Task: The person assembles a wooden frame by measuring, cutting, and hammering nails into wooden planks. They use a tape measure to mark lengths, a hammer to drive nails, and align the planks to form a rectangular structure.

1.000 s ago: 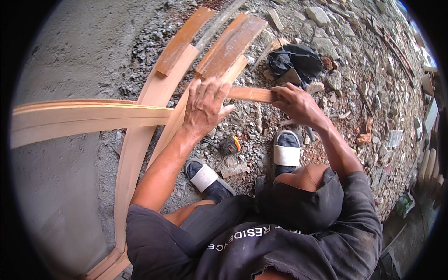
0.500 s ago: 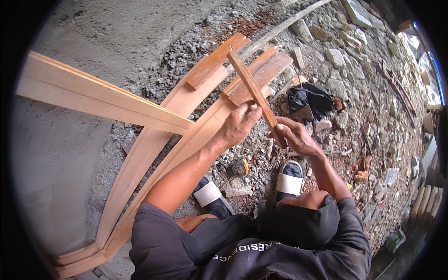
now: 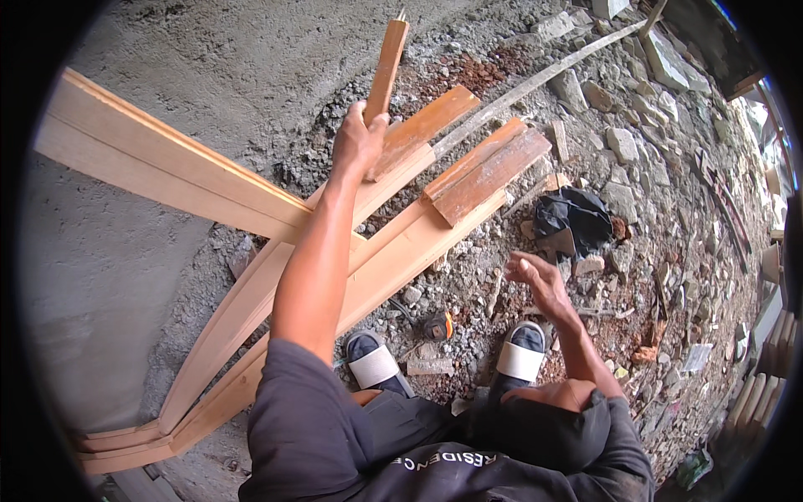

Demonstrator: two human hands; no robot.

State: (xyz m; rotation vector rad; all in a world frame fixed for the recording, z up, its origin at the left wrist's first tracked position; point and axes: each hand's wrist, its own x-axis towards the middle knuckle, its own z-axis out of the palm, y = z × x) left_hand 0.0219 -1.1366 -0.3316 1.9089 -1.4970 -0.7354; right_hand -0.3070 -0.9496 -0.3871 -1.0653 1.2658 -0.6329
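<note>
My left hand [image 3: 355, 144] is closed around a narrow brown wooden strip [image 3: 388, 67], raised at the far side over the end of a wooden frame. Thin, pointed bits stick out of the strip's far end. Just below that hand, a short brown board [image 3: 427, 130] lies on one pale frame member. Two more brown pieces, one a weathered board [image 3: 493, 176], rest on the nearer member [image 3: 393, 263]. My right hand [image 3: 538, 280] hovers above the rubble with nothing in it, its fingers loosely bent and partly hidden.
A long pale plank [image 3: 180, 163] crosses the frame from the left. An orange-and-black tape measure [image 3: 437, 326] lies between my feet. Beyond my right hand sits a black bag [image 3: 573, 222]. Broken stones [image 3: 623, 144] cover the ground at right; a concrete wall [image 3: 109, 293] stands at left.
My left hand has moved forward and left, carrying the wooden strip away. My right hand has let go of the strip and dropped slightly nearer. The view has shifted a little.
</note>
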